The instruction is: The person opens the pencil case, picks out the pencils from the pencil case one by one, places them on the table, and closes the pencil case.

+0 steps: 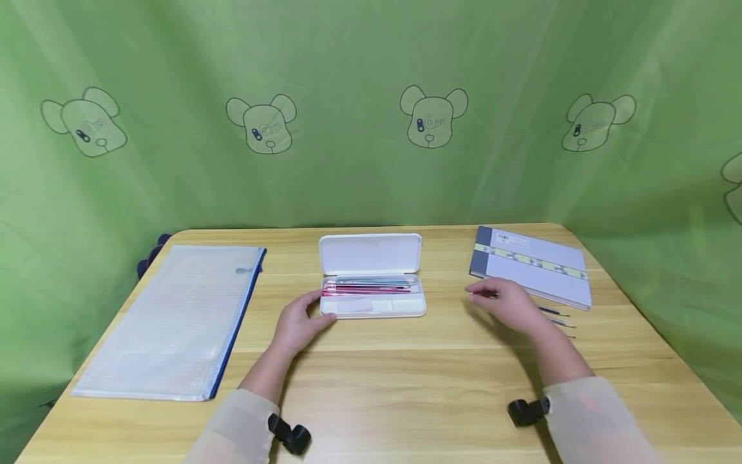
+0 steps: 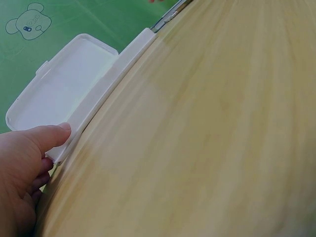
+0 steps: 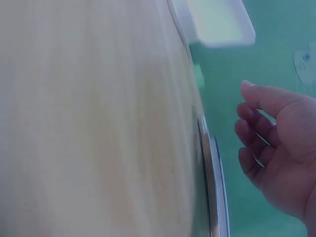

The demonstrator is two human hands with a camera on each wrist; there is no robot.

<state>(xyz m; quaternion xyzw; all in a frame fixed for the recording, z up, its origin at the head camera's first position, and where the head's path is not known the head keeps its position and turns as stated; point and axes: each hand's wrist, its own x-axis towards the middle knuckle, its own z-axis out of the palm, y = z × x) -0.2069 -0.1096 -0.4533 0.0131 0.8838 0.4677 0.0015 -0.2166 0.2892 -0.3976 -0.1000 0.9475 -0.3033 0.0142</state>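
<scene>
An open white pencil case [image 1: 372, 308] lies on the table with its lid raised at the back. Several pink, dark red and teal pencils [image 1: 371, 289] fill its rear part. My left hand [image 1: 297, 324] grips the case's left end; in the left wrist view the thumb [image 2: 49, 137] presses the front wall and the other fingers are partly hidden. To the right of the case, my right hand [image 1: 507, 304] hovers above the table, fingers loosely curved, with nothing visible in it. Several slim pen-like sticks [image 1: 553, 311] lie beside it, partly hidden by the hand and forearm.
A hardcover notebook [image 1: 536, 258], pale lilac with a dark spine, lies at the back right. On the left is a translucent zip pouch [image 1: 174, 322] with a blue edge. A green curtain [image 1: 359, 180] hangs behind the wooden table [image 1: 406, 399].
</scene>
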